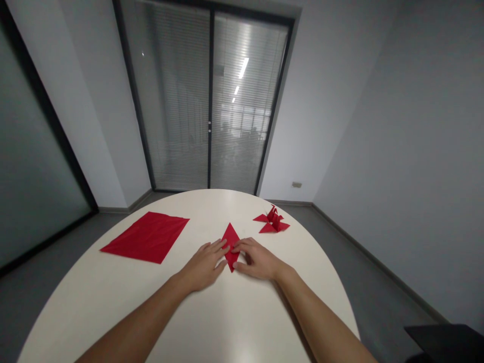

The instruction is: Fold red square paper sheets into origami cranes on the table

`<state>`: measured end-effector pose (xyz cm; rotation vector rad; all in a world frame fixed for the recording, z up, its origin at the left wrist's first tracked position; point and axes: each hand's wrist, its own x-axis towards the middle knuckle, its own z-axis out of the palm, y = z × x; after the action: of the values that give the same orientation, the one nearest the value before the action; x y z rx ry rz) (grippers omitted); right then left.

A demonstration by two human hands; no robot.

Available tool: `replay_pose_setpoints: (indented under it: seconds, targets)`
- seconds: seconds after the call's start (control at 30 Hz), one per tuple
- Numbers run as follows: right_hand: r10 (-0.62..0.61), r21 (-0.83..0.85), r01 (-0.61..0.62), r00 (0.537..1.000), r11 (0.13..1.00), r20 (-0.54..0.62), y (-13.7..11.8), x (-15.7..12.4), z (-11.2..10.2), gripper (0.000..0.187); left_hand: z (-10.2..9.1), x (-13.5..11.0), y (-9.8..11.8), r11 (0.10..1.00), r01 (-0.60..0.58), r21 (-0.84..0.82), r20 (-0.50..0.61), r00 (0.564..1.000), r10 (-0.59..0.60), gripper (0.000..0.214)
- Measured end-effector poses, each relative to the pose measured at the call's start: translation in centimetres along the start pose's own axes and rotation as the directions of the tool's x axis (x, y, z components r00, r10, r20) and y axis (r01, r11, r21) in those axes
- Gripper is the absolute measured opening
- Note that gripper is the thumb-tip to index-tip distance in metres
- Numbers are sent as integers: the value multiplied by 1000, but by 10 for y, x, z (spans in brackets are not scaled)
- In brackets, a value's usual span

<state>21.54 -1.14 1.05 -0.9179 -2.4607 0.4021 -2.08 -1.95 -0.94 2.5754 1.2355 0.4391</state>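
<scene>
Both hands flat, fingers spread, pinning the folded red diamond near table centre. Left hand on its left edge, right hand on its right; equally near. Diamond's long axis points away from the person. Flat red sheet left of diamond, finished crane beyond-right.

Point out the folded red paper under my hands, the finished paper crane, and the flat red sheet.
folded red paper (230,236), head view, on its upper pointed half.
paper crane (273,221), head view, on its body.
flat red sheet (148,236), head view, on its middle.
</scene>
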Motion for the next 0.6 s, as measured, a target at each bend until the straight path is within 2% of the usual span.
replay_pose_setpoints:
  seconds: [0.07, 0.23, 0.6]
  targets:
    - [1, 21, 0, 1000, 1000, -25, 3, -1, 2, 31, 2, 1, 2, 1000, 7, 13, -37, 999, -7, 48]
    - [62, -48, -63, 998, 997, -33, 3, -1, 6, 45, 2, 3, 9, 999, 30, 37, -96, 995, -26, 50]
    - [146, -141, -131, 983, 981, 107, -8, 1, 1, 60, -1, 4, 14, 997, 71, 12, -92, 993, -70, 57]
